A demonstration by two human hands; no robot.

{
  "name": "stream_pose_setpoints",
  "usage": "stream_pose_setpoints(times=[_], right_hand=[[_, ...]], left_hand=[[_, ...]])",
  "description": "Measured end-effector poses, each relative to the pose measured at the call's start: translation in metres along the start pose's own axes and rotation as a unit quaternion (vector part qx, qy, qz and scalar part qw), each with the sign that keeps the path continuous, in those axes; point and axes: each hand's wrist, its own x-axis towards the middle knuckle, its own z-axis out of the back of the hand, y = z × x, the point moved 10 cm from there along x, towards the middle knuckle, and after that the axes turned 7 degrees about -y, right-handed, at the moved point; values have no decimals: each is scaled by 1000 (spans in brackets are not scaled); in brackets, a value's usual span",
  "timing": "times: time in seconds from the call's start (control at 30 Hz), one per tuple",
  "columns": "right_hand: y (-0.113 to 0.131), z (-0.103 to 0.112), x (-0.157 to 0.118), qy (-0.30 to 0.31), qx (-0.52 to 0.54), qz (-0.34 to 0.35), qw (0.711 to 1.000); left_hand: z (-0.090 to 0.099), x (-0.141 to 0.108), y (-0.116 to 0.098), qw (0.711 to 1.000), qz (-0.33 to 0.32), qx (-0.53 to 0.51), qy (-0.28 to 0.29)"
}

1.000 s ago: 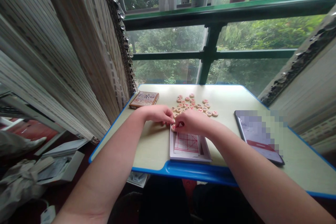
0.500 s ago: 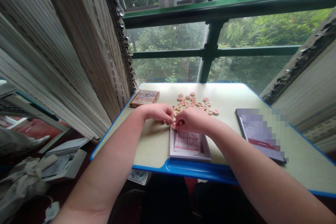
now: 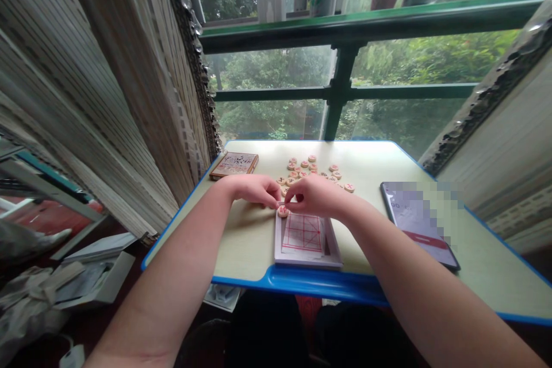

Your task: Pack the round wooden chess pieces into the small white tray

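Observation:
A round wooden Chinese chess piece with a red character sits at the back left corner of a shallow white box. My left hand is closed, its thumb and fingertips at the piece's far left edge. From the other side, my right hand pinches at the piece's far right edge, fingers curled over the box's back rim. A folded paper board with red grid lines lies inside the box. Several loose chess pieces with red or black characters spread behind my hands, some partly hidden by the right hand.
A patterned flat box lies at the table's back left. A tablet, partly pixelated, rests at the right. The pale table has a blue edge and stands against a green-framed window. Curtains hang at the left and right.
The view has tilted and shifted slightly. The red piece between my fingertips now shows more of its face at the box corner, and my hands have drawn slightly apart around it.

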Motion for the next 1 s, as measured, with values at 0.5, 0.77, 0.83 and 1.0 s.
stream_pose_setpoints(times=[0.5, 0.77, 0.83, 1.0], right_hand=[[-109, 41, -5, -208, -77, -220, 950], [-122, 28, -8, -77, -123, -274, 951], [-123, 26, -10, -61, -117, -284, 950], [-114, 24, -10, -33, -112, -288, 951]], left_hand=[[66, -9, -36, 897, -64, 119, -420], [55, 1, -34, 887, -91, 165, -421], [56, 3, -29, 892, -78, 165, -413], [67, -16, -48, 850, -168, 167, -470]])
